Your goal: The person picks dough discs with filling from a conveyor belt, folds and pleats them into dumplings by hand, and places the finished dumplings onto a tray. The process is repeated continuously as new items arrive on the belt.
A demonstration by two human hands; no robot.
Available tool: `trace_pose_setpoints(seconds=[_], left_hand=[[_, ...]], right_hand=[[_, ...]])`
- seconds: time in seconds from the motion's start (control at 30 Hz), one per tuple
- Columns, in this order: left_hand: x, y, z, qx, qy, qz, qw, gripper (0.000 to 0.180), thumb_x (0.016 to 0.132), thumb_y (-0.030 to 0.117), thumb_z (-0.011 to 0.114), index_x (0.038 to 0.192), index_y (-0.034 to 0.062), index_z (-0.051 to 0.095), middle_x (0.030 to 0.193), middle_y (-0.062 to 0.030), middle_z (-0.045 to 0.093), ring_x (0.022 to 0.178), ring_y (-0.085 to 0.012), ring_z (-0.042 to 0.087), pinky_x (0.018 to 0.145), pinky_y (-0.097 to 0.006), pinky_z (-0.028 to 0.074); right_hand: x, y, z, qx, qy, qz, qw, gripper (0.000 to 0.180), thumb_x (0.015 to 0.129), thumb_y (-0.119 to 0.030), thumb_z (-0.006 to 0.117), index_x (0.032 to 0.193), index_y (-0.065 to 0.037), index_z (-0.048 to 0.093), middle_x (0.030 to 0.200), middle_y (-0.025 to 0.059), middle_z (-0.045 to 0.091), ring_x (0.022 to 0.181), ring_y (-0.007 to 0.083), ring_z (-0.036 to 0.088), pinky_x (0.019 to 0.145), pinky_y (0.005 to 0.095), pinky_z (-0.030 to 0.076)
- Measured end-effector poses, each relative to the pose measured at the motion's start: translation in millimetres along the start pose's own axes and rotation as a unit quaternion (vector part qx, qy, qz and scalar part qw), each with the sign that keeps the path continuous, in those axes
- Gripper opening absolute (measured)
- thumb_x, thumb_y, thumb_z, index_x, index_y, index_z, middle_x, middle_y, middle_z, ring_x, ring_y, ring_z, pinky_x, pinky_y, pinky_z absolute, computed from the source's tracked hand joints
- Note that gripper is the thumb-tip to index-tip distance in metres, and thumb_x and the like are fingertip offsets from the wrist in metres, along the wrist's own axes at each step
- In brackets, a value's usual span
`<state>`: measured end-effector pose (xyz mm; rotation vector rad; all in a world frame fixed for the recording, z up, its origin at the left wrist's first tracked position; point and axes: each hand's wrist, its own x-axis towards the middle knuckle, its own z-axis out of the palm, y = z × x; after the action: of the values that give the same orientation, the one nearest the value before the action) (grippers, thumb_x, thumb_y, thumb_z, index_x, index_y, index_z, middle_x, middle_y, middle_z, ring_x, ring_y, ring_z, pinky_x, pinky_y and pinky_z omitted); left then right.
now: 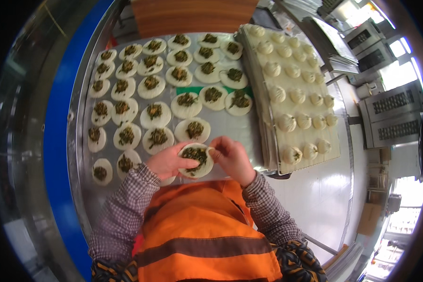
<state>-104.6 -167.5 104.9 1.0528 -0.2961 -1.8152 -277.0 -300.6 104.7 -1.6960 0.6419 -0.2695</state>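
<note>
Cradling a filled wrapper (196,160) in the left hand (167,162), fingers curled under it and closed on its near edge. Pinching the wrapper's right rim with the right hand (232,159), thumb and fingertips pressed together on the dough. Holding the wrapper just above the near edge of the metal table (230,127), close to the orange vest (197,230). Lying in rows beyond the hands, many more open wrappers (155,111) topped with green filling. Sitting to the right, a tray (268,141) carrying pleated buns (286,122).
</note>
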Motion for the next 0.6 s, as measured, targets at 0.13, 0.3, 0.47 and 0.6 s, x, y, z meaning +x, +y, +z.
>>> trace_pose_setpoints(seconds=[0.13, 0.3, 0.47, 0.6], left_hand=[[5, 1, 8, 0.164, 0.040, 0.015, 0.986, 0.057, 0.084, 0.003, 0.067, 0.134, 0.0012, 0.041, 0.117, -0.0085, 0.058, 0.100, -0.0179, 0.062, 0.078, -0.033, 0.059], [9, 15, 11, 0.264, 0.020, -0.023, 0.964, 0.049, 0.079, 0.009, 0.068, 0.125, 0.0009, 0.051, 0.107, -0.0081, 0.061, 0.090, -0.0169, 0.064, 0.067, -0.029, 0.060], [12, 23, 8, 0.351, 0.000, -0.032, 0.936, 0.051, 0.084, 0.009, 0.066, 0.131, 0.0045, 0.048, 0.110, -0.0083, 0.061, 0.098, -0.0185, 0.063, 0.076, -0.032, 0.059], [4, 15, 3, 0.080, 0.014, -0.014, 0.997, 0.051, 0.089, 0.009, 0.061, 0.137, 0.0082, 0.042, 0.114, -0.0061, 0.059, 0.099, -0.0179, 0.063, 0.074, -0.033, 0.060]], right_hand=[[1, 1, -2, -0.013, -0.054, 0.007, 0.998, 0.014, 0.091, -0.004, 0.060, 0.104, 0.004, 0.058, 0.078, 0.0013, 0.060, 0.068, 0.0070, 0.055, 0.062, 0.0211, 0.047], [-3, -2, -1, -0.074, -0.052, -0.003, 0.996, 0.014, 0.091, -0.004, 0.061, 0.102, 0.004, 0.058, 0.078, 0.0025, 0.062, 0.068, 0.0071, 0.057, 0.062, 0.0215, 0.048], [-4, 2, 1, 0.020, -0.048, -0.028, 0.998, 0.009, 0.089, -0.003, 0.061, 0.096, 0.003, 0.058, 0.075, 0.0031, 0.060, 0.066, 0.0085, 0.054, 0.060, 0.0229, 0.047], [-7, 7, -1, 0.019, -0.032, -0.012, 0.999, 0.010, 0.090, -0.001, 0.060, 0.098, 0.003, 0.057, 0.077, 0.0038, 0.060, 0.069, 0.0076, 0.056, 0.062, 0.0219, 0.048]])
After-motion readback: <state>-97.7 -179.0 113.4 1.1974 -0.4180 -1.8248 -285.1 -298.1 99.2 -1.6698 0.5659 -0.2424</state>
